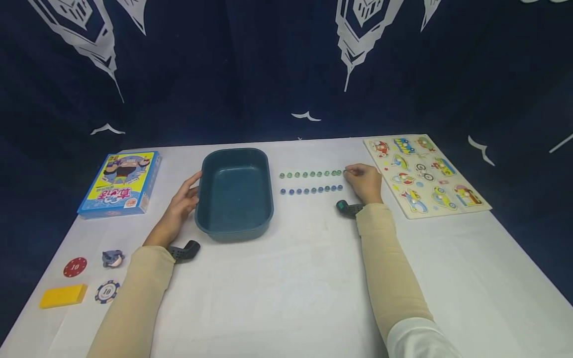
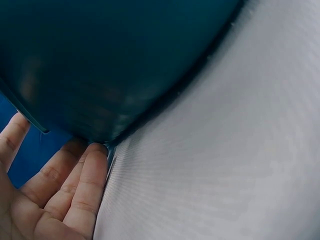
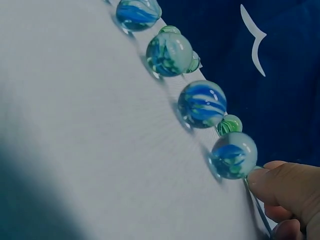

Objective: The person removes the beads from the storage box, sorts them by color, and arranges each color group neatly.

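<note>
A teal plastic basin [image 1: 235, 233] stands left of centre on the table. My left hand [image 1: 181, 204] is at its left side, its nearly straight fingers [image 2: 90, 180] touching the outer wall low down. Right of the basin lie two rows of glass marbles: green marbles [image 1: 312, 174] behind, blue marbles [image 1: 313, 190] in front. At the right end of the green row, my right hand [image 1: 364, 181] pinches a marble [image 3: 256, 169] between thumb and fingers, mostly hidden by them. In the right wrist view a blue-swirled marble [image 3: 233, 156] shows close beside the thumb.
A wooden picture puzzle board [image 1: 425, 174] lies at the back right, a blue-and-yellow box [image 1: 120, 184] at the back left. Front left are a red chip [image 1: 75, 267], a shark figure [image 1: 113, 258], a yellow block [image 1: 63, 296] and a white-and-blue chip [image 1: 107, 292]. Dark curtain [image 1: 286, 64] hangs behind.
</note>
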A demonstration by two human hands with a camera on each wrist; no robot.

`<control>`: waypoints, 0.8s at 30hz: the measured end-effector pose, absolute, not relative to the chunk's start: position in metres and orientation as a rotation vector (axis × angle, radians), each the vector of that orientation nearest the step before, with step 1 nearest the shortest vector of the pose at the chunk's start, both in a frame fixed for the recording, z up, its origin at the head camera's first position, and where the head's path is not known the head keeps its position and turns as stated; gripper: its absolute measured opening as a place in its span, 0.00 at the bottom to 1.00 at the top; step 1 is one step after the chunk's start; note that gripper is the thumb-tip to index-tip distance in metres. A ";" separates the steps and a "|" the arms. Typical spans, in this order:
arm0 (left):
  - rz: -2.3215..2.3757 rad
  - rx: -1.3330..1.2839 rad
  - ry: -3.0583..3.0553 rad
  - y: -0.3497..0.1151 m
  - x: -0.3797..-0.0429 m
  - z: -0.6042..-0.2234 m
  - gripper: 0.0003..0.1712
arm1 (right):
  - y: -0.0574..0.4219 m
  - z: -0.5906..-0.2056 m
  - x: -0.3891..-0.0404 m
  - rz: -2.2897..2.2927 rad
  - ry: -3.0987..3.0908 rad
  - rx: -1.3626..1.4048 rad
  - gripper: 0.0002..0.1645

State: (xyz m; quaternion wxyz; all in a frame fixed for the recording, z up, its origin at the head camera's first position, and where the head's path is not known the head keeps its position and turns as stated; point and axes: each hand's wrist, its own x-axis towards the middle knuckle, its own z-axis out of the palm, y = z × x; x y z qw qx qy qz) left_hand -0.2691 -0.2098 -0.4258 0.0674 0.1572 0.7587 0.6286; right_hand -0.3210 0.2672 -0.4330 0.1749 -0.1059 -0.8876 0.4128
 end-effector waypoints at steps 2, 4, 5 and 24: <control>1.897 0.470 2.284 -0.210 -0.269 -0.426 0.41 | 0.267 -0.433 -0.322 1.165 -2.517 -0.296 0.13; 1.891 0.464 2.293 -0.210 -0.268 -0.425 0.41 | 0.267 -0.433 -0.322 1.160 -2.516 -0.290 0.14; 1.883 0.458 2.303 -0.210 -0.267 -0.424 0.41 | 0.266 -0.433 -0.323 1.153 -2.517 -0.286 0.14; 1.849 0.432 2.335 -0.209 -0.267 -0.423 0.42 | 0.248 -0.378 -0.314 1.553 -2.355 -0.066 0.16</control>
